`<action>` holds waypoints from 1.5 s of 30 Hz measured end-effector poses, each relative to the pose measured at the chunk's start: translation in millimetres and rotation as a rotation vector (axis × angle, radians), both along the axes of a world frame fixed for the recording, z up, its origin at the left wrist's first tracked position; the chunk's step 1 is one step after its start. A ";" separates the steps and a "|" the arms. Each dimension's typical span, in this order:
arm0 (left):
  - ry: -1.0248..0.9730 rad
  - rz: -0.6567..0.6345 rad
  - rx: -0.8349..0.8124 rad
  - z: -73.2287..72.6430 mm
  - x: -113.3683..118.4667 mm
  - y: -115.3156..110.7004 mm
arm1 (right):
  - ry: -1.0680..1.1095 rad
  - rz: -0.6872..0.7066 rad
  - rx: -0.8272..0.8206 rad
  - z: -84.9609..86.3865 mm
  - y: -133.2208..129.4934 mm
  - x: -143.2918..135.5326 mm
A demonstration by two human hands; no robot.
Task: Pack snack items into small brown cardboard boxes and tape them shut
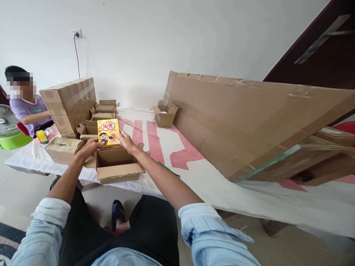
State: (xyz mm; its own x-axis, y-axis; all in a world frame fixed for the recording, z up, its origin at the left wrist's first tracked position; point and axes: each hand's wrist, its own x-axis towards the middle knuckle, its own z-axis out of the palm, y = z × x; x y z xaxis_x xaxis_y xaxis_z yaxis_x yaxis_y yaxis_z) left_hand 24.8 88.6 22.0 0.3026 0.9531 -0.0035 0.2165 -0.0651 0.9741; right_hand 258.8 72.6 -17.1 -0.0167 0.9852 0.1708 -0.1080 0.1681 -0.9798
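Apparently the yellow box (108, 132) faces the camera, long axis tilted upward.

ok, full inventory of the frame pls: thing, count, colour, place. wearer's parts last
Printed box: 1, yellow, between both hands
Near open carton: 1, brown, table edge
Other open cartons: at least 3, brown, beyond it
Taped carton: 1, brown, left of it
Carton stack: count unclear, brown, table's left
Apparent tape roll: 1, yellow-orange, beside stack
Small open carton: 1, brown, mid-table
Cardboard panel: 1, brown, right
Table cover: 1, white/pink-red, on table
Socket: 1, white, wall
Door: 1, dark, upper right
Co-worker: 1, purple top, left
Left hand: 1, bare, on box
Right hand: 1, bare, on box
Sleeves: 2, light blue, bottom
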 end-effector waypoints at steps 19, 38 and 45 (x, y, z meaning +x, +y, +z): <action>-0.052 -0.040 0.148 29.1 -1.3 -29.2 | 0.007 -0.002 0.306 14.0 -16.4 5.3; -0.235 0.045 0.430 87.5 -5.4 -36.6 | -0.030 -0.246 0.466 45.8 -55.1 58.5; -0.318 0.248 0.539 121.1 -62.3 -31.7 | 0.174 -0.457 0.135 -32.9 -28.7 128.7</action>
State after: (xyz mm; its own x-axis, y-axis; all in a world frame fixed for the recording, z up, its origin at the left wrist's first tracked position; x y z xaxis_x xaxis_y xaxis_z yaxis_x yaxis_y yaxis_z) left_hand -37.5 56.9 143.1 -0.0179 0.8378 0.5457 -0.0045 -0.5459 0.8379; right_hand 387.4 43.9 -50.0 0.4510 0.8543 0.2585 -0.1541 0.3599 -0.9202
